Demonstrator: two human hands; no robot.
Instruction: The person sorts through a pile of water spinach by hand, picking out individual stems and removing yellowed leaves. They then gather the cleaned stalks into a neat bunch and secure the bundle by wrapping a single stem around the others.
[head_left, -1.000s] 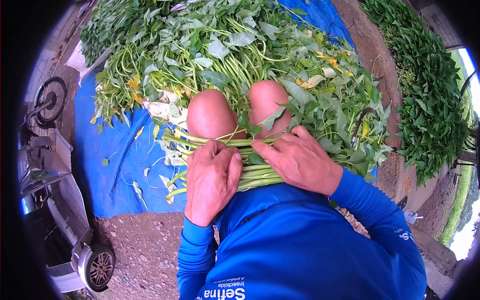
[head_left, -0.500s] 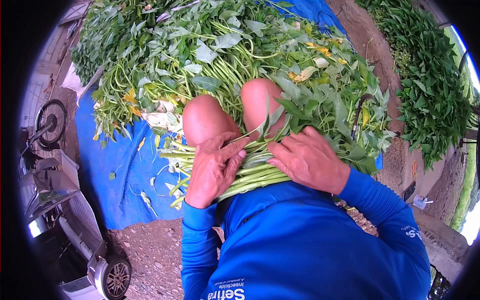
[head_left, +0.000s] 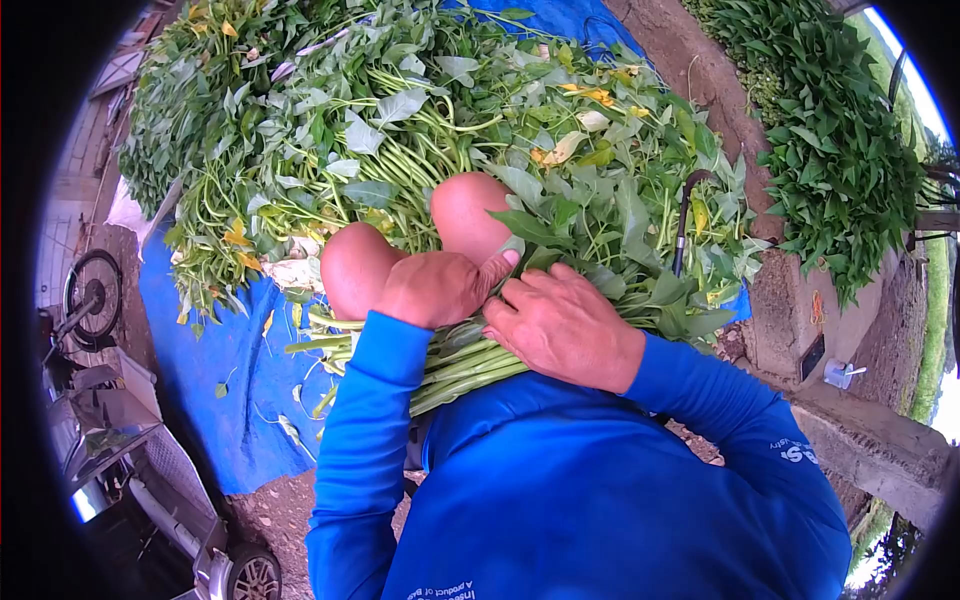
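Observation:
A bundle of water spinach (head_left: 470,372) lies across my lap, its cut stems to the left and its leaves to the right. My left hand (head_left: 440,288) is closed at the top of the bundle, its thumb up beside a small leaf tip; the exact stem between its fingers is hidden. Right beside it, my right hand (head_left: 562,325) curls over the middle of the bundle, fingers bent around the stems. The two hands nearly meet. Beyond my knees (head_left: 470,212) spreads a large heap of loose water spinach (head_left: 400,140).
A blue tarp (head_left: 215,380) lies under the heap. A curved dark handle (head_left: 684,225) sticks up at the right of the leaves. Another leafy pile (head_left: 840,150) is at far right, near a concrete ledge (head_left: 870,440). Vehicles, one with a wheel (head_left: 255,575), stand at left.
My left hand has shifted from lying over the stems to the bundle's top, close against my right hand, its fingers now curled and thumb raised. The view has shifted slightly.

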